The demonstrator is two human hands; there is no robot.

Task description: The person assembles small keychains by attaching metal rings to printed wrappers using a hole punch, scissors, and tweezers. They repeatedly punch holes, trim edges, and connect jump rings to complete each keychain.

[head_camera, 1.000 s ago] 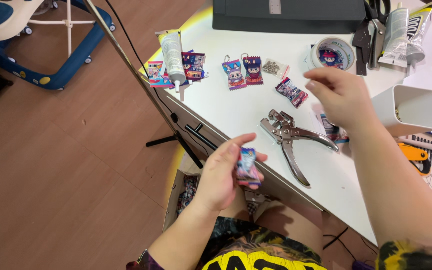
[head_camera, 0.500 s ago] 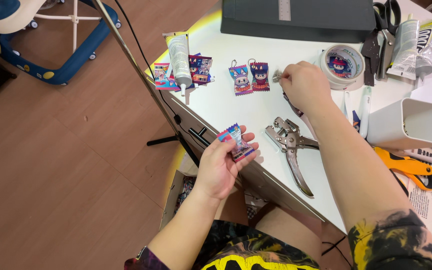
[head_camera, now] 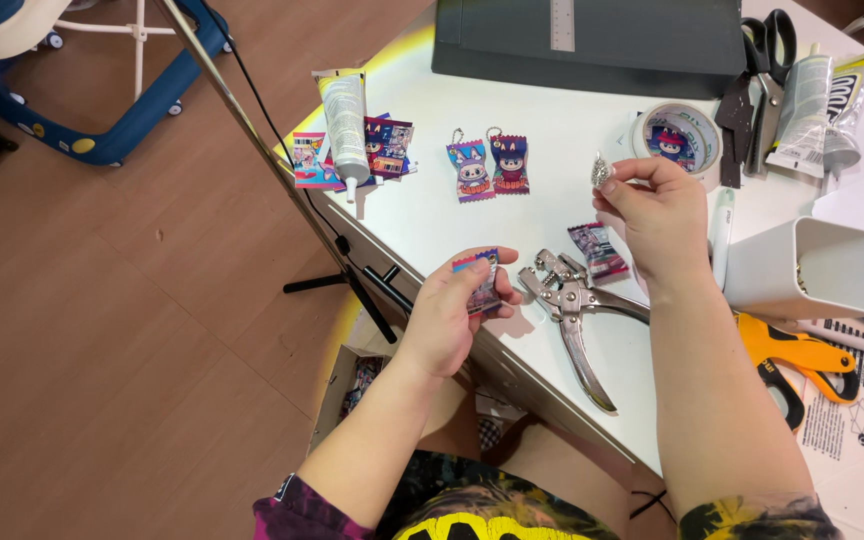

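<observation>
Head view: left hand grasps a small colourful packet charm at the tabletop edge; right hand pinches a silver chain; bring them together steadily, keeping both pinches firm

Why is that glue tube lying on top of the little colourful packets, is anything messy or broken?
Nothing looks broken or spilled. The grey-and-white glue tube lies across a small pile of colourful printed packets near the white table's edge, a bit untidy. The silver metal hole-punch pliers lie flat and the two finished packet charms sit side by side.
</observation>
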